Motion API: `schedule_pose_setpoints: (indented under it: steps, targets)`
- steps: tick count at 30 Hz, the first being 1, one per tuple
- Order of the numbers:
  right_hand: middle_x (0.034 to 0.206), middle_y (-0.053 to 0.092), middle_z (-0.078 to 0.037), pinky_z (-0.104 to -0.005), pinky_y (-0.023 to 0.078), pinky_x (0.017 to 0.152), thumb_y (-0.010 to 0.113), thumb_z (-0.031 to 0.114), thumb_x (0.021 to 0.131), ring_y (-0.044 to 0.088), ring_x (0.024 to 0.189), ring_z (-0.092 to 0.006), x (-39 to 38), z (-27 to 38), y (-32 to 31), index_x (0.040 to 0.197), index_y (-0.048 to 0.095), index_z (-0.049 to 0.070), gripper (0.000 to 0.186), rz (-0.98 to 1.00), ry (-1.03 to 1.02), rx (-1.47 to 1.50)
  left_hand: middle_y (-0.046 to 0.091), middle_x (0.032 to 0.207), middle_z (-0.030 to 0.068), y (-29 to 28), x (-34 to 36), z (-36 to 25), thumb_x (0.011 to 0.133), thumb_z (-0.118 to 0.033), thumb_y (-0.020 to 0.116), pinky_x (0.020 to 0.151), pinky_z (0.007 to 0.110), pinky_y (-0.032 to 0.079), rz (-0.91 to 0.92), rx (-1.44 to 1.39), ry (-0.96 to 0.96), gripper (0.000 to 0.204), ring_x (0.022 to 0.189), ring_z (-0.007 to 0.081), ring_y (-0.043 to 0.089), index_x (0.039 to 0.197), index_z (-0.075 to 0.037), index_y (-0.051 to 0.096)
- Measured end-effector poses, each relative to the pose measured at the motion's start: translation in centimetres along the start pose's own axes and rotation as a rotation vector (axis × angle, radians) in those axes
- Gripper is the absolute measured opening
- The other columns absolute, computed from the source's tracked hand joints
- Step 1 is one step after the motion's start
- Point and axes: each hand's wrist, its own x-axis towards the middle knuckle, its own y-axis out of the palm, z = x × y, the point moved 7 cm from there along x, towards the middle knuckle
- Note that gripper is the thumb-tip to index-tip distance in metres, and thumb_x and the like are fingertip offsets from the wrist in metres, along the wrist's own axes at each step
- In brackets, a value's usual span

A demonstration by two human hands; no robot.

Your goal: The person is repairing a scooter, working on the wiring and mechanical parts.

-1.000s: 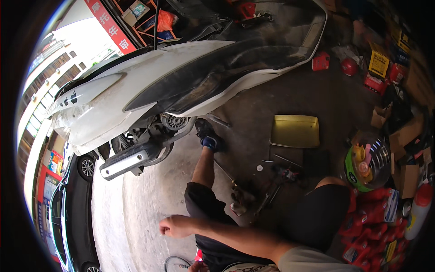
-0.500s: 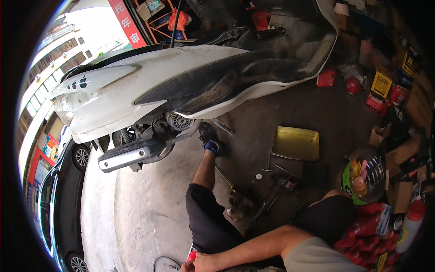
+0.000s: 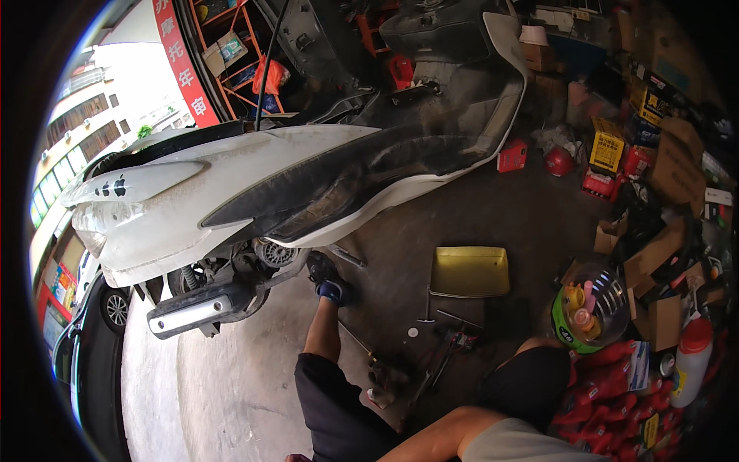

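My right forearm (image 3: pixel 439 439) comes in from the lower right under a grey sleeve and runs off the bottom edge. Only a sliver of a hand (image 3: pixel 298 458) shows at that edge; which hand it is and what its fingers do cannot be made out. The rest of both hands is hidden below the picture. In front of me stands a white and black scooter (image 3: pixel 254 169), with a silver-capped exhaust muffler (image 3: pixel 192 310) at its rear. My shoe (image 3: pixel 327 277) rests on the floor beside its wheel.
A yellow tray (image 3: pixel 469 271) lies on the floor, with a T-shaped tool (image 3: pixel 428 304) and several hand tools near it. A clear tub with a green band (image 3: pixel 568 329), a red-capped white bottle (image 3: pixel 693 366), red packets (image 3: pixel 600 400) and cardboard boxes crowd the right. A dark car (image 3: pixel 96 362) is at far left.
The view has tilted up and to the right, so the scene sits lower and further left. My right hand, earlier visible near a small red thing, has dropped almost wholly out of the picture.
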Motion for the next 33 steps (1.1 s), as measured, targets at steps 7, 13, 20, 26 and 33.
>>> schedule_pose_setpoints:
  steps: [7,13,20,26,33]
  targets:
    - [0.111,0.066,-0.017,-0.0403,0.043,0.097,0.058,0.032,0.082,0.063,0.102,-0.0259,0.8,-3.5,-1.6,0.120,0.059,0.014,0.042,0.162,0.141,-0.010,0.064,0.096,0.0101,4.1,-2.0,-3.8,0.095,-0.015,0.055,0.072,0.034,0.052,0.032,-0.030,-0.062,0.022,0.086,0.0211,0.062,0.108,0.002,0.059]
    - [0.109,0.067,-0.019,-0.0407,0.048,0.090,0.062,0.021,0.074,0.066,0.099,-0.0282,2.5,-9.0,-1.9,0.113,0.062,0.005,0.041,0.137,0.336,-0.035,0.066,0.089,0.0096,5.2,-4.7,-3.4,0.093,-0.013,0.060,0.065,0.033,0.054,0.051,-0.050,-0.164,0.018,0.078,0.0203,0.065,0.102,0.003,0.062]
    - [0.106,0.068,-0.023,-0.0448,0.053,0.083,0.059,0.007,0.076,0.067,0.100,-0.0367,0.0,-13.0,-7.4,0.102,0.068,-0.004,0.029,-0.025,0.607,0.059,0.065,0.084,0.0067,4.2,-6.2,-1.6,0.089,-0.006,0.055,0.063,0.030,0.051,-0.010,0.046,-0.111,0.016,0.073,0.0169,0.062,0.101,0.002,0.063]
    - [0.111,0.067,-0.024,-0.0446,0.053,0.085,0.057,0.008,0.078,0.066,0.104,-0.0366,-4.8,-14.5,-9.5,0.106,0.069,-0.004,0.033,0.131,0.776,0.063,0.064,0.085,0.0067,1.0,-1.6,6.4,0.090,-0.008,0.056,0.067,0.030,0.050,0.021,0.143,-0.122,0.018,0.076,0.0169,0.061,0.101,0.003,0.064]
    - [0.100,0.069,-0.024,-0.0432,0.055,0.075,0.054,0.003,0.076,0.070,0.091,-0.0334,-4.5,-14.8,-8.1,0.099,0.069,-0.006,0.029,0.051,0.709,0.121,0.064,0.088,0.0068,4.0,-3.2,2.4,0.091,-0.012,0.058,0.072,0.031,0.049,0.047,0.242,-0.142,0.020,0.080,0.0170,0.060,0.103,0.003,0.064]
